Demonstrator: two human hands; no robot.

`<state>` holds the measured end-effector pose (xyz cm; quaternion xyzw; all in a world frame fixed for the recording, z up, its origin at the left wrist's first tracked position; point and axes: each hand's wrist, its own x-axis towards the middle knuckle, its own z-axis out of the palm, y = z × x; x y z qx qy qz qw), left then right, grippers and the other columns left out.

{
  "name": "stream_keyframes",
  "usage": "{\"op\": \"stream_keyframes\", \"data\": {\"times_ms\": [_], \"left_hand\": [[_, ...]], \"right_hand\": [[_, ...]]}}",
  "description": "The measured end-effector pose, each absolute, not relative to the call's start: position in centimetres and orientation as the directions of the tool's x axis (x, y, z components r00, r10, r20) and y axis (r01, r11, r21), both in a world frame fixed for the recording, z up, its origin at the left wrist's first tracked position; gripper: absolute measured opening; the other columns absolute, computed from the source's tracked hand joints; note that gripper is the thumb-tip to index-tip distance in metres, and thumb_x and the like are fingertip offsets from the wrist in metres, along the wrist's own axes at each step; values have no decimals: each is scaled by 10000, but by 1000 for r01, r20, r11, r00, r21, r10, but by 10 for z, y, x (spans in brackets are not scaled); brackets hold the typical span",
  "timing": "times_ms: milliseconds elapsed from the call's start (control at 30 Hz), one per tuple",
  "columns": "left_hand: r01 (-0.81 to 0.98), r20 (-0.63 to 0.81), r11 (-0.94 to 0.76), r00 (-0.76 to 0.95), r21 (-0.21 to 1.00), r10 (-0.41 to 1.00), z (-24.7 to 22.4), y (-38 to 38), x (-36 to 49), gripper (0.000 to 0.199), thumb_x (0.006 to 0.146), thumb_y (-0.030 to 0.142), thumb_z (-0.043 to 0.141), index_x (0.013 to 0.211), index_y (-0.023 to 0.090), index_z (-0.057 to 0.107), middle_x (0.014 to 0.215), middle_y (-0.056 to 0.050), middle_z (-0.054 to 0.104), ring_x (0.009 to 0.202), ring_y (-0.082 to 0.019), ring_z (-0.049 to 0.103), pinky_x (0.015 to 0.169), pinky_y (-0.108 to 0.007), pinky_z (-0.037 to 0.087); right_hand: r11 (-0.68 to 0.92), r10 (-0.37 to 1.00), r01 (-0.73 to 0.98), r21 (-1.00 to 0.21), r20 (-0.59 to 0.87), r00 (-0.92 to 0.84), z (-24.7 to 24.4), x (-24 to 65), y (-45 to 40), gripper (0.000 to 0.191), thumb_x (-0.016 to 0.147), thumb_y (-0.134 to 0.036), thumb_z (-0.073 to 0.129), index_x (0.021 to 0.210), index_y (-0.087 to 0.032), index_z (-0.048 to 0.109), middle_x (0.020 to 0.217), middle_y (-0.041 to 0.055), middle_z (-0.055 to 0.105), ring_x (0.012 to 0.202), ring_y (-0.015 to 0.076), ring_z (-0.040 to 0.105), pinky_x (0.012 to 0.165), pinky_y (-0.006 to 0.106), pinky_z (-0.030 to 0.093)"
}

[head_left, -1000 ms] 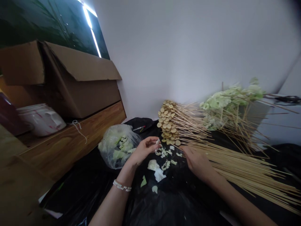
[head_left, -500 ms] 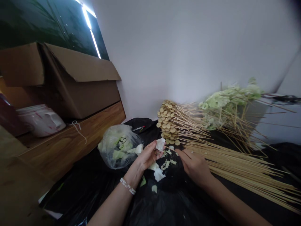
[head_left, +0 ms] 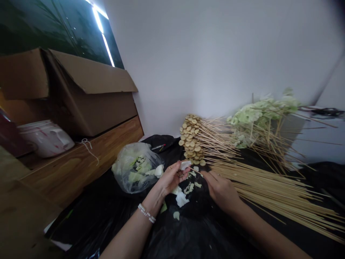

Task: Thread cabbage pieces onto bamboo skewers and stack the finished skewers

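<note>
Black plastic sheeting lies beneath both hands, with a pale wall behind. Left hand: grip narrow, thumb and fingers holding a white leaf piece. Right hand: grip pinching a thin skewer, its tip directed at the leaf piece; whether it pierces the leaf cannot be told. Leaf scraps lie between the two grips and nearer the viewer. Left of the left grip sits a clear bag of leaves; just beyond it, skewered slices. Loose skewers spread right of the right grip, with skewered leaves farther beyond.
</note>
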<state>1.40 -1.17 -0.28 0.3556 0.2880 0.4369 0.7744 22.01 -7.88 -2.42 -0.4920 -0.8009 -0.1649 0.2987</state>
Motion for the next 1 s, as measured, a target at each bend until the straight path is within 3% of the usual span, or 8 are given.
{"op": "stream_keyframes", "data": {"times_ms": [100,333,600,833,1000], "left_hand": [[-466,-174,377,422,800,890,-2,-11,15,338,805,415,669,1000,141,706,1023,-114,702,868,-161,656,759,-250,511],[-437,-178,339,368,833,913,-4,-11,19,234,817,274,681,961,90,691,943,-134,722,833,-169,690,734,-226,541],[-578,-356,544,414,608,838,-11,-4,19,198,909,188,539,979,31,636,933,-156,711,794,-155,703,727,-207,576],[-606,-294,454,350,653,889,-5,-5,19,171,907,166,537,1006,65,632,945,-138,712,820,-157,704,726,-207,578],[-602,-312,473,358,643,880,-7,-6,20,172,893,203,571,986,74,636,947,-135,709,832,-163,702,747,-227,579]], "right_hand": [[452,685,892,-22,649,-331,-24,221,-78,335,905,-121,386,1169,-155,590,898,70,647,761,162,614,661,261,442],[399,698,916,25,639,-322,-22,221,-79,309,912,-142,403,1127,-177,622,831,41,639,695,153,594,611,260,400],[396,725,918,0,613,-313,-18,222,-80,296,909,-173,439,1140,-202,621,863,32,644,694,147,600,593,261,398],[417,741,904,-95,611,-278,-21,223,-78,313,913,-147,400,1139,-190,612,873,37,647,737,162,616,628,265,430],[429,743,899,-89,601,-296,-23,222,-78,318,918,-151,393,1151,-184,608,882,45,649,741,159,618,639,262,438]]}}
